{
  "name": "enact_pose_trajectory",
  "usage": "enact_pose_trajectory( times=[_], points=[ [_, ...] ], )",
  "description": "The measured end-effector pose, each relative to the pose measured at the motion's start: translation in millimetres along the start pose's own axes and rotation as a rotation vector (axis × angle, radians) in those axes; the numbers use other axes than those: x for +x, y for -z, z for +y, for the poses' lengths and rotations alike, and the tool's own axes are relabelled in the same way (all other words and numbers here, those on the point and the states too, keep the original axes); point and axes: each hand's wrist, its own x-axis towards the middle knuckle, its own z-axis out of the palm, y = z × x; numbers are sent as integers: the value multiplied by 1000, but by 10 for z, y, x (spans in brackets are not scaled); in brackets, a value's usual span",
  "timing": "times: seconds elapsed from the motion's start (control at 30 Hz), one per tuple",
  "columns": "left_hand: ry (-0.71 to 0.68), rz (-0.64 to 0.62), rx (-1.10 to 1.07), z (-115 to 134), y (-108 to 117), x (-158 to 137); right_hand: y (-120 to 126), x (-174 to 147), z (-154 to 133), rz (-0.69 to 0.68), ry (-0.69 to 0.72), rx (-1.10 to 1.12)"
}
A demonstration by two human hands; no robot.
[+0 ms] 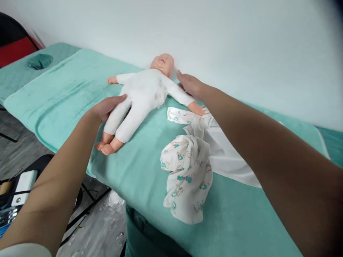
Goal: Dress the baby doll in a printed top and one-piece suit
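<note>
A baby doll [143,87] with a white cloth body lies on its back on the green-covered table [144,171], its head toward the wall. My left hand [108,106] rests at the doll's hip and thigh with the fingers stretched out and the thumb lying on the white cloth. My right hand [190,85] is beside the doll's head and outstretched arm, fingers extended; part of it is hidden behind its own wrist. Close to the doll's hand lies a crumpled white baby garment [187,175] printed with small teal figures, its pale inner side spread under my right forearm.
A white wall [241,46] runs along the table's far side. At the left end, the cover has a face hole [40,61], near a black and red chair [16,43]. A white device [24,187] lies on a dark seat at lower left. Clear plastic [112,210] lies on the floor.
</note>
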Motion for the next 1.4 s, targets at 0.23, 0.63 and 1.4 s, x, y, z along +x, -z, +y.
enact_pose_trajectory(
  times=[0.23, 0.63, 1.4],
  points=[
    [-457, 580, 497, 87, -436, -570, 840, -1066, 702, -49, -228, -725],
    [-789, -256, 639, 78, -2232, -1753, 1295, -2794, -82, 67, -18, -1023],
    [-822, 73, 45, 893, -2640, -2665, 482, -4337, 37, 12, -55, 52]
  ],
)
